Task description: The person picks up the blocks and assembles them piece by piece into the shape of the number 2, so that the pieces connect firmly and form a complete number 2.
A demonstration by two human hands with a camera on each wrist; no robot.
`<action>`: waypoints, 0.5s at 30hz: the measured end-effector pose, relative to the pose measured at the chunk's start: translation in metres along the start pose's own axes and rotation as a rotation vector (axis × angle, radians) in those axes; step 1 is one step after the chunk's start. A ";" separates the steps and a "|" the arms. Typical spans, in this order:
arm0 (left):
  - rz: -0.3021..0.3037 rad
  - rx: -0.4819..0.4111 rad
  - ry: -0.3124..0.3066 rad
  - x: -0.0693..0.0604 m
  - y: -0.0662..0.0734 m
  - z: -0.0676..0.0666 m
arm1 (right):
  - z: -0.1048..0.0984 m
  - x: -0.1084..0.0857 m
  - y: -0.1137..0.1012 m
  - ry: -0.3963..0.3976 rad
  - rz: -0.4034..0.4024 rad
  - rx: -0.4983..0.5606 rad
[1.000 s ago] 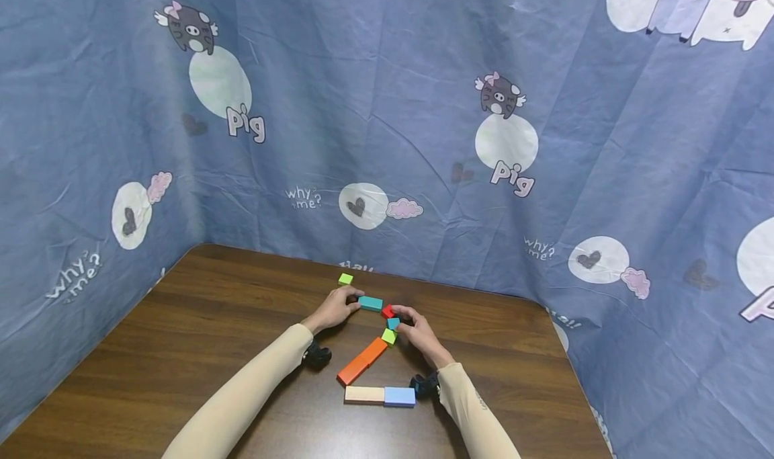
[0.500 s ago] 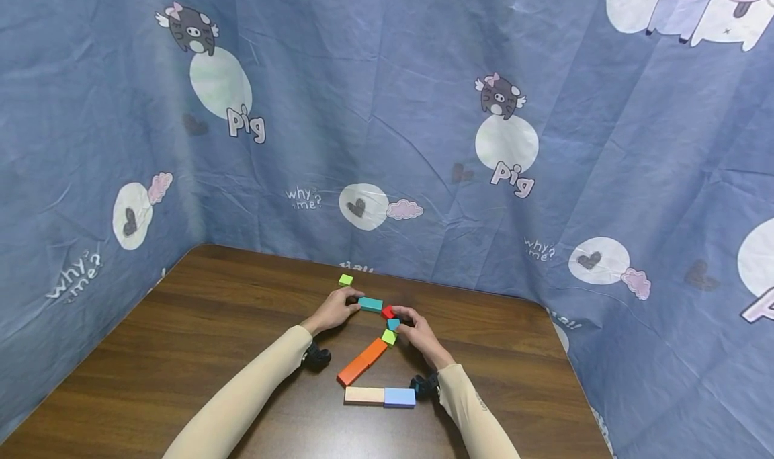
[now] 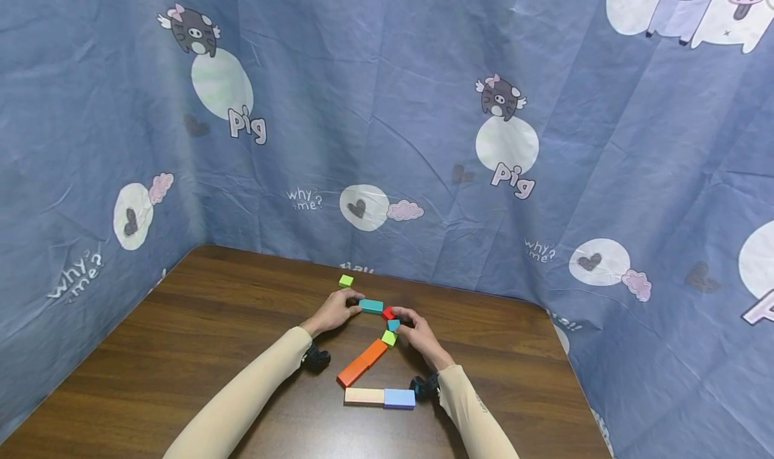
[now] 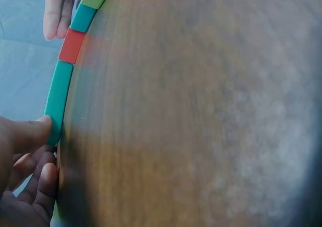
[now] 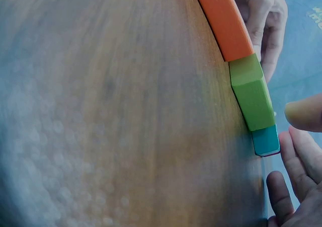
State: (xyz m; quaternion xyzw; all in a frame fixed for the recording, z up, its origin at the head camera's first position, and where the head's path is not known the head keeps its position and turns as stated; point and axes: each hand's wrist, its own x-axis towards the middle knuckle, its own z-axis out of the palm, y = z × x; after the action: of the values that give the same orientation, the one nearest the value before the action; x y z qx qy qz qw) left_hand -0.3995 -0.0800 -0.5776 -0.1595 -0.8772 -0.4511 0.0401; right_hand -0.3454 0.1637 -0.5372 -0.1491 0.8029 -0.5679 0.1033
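Observation:
My left hand [image 3: 332, 311] pinches the left end of a long teal block [image 3: 371, 306], its thumb on the block and its fingers curled beside the end in the left wrist view. A small red block [image 4: 72, 46] follows at the block's other end. Then come a small teal block [image 3: 394, 325] and a lime green block [image 5: 253, 93]. My right hand [image 3: 420, 337] is beside the red and small teal blocks. Its fingers look fairly straight along their outer side, and the thumb stands apart from the blocks in the right wrist view.
An orange strip [image 3: 361, 363], seemingly two blocks end to end, runs on from the lime block toward the near side. Below it lie a natural wood block [image 3: 364, 396] and a light blue block [image 3: 399, 398], end to end. Another lime block [image 3: 346, 281] sits alone beyond the left hand.

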 end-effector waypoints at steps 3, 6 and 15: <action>0.000 -0.002 0.003 0.000 0.000 0.000 | 0.000 0.001 0.002 -0.001 -0.005 0.002; 0.000 0.001 0.002 0.000 0.000 0.000 | 0.000 0.008 0.012 0.000 0.003 0.008; -0.029 -0.028 -0.018 0.000 0.000 -0.001 | 0.000 0.018 0.034 0.024 0.004 0.006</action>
State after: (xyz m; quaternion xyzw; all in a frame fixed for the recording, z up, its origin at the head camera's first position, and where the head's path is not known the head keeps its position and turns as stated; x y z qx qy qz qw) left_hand -0.3995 -0.0811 -0.5773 -0.1512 -0.8733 -0.4625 0.0233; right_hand -0.3664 0.1672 -0.5690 -0.1401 0.8028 -0.5717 0.0953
